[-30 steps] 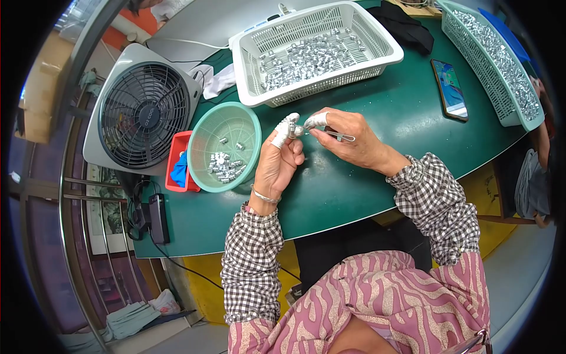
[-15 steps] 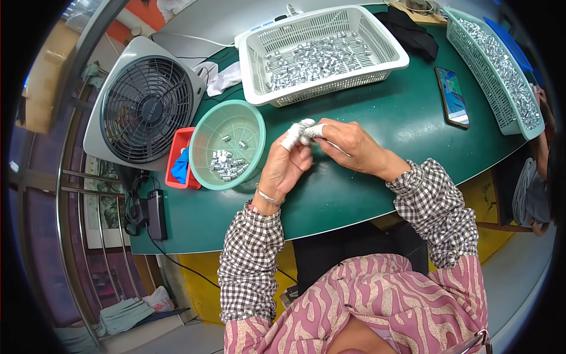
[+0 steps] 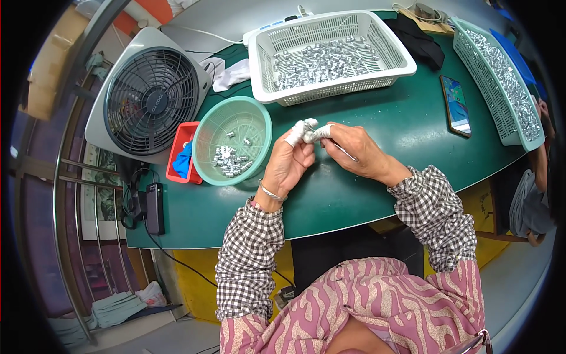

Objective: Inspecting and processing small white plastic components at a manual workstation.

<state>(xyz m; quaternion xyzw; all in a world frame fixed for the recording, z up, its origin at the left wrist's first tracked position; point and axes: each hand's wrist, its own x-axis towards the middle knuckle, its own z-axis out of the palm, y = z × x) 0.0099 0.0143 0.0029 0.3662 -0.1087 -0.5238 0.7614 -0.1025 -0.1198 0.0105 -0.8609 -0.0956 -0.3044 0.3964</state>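
My left hand (image 3: 288, 160) is closed in a pinch, its thumb and finger wrapped in white coverings. Whatever sits between those fingertips is hidden. Pressed against them are the white-covered fingertips of my right hand (image 3: 359, 150), which is closed around a thin metal tool (image 3: 345, 152) whose end sticks out below the fingers. The kind of tool does not show. Left of my hands stands a round green mesh basket (image 3: 263, 121) with small silvery metal parts (image 3: 231, 162) in it. Beyond them, a white rectangular basket (image 3: 333, 93) holds many more such parts (image 3: 321, 62).
At the right, a pale green basket (image 3: 483, 97) is full of metal parts, with a phone (image 3: 455, 106) near it. A red bin (image 3: 184, 153) with blue material and a grey fan (image 3: 156, 100) stand left. A black power adapter (image 3: 154, 207) lies on the green table (image 3: 330, 200).
The whole view has shifted slightly. My hands stay together at the fingertips with nearly the same grip; the baskets look unchanged.
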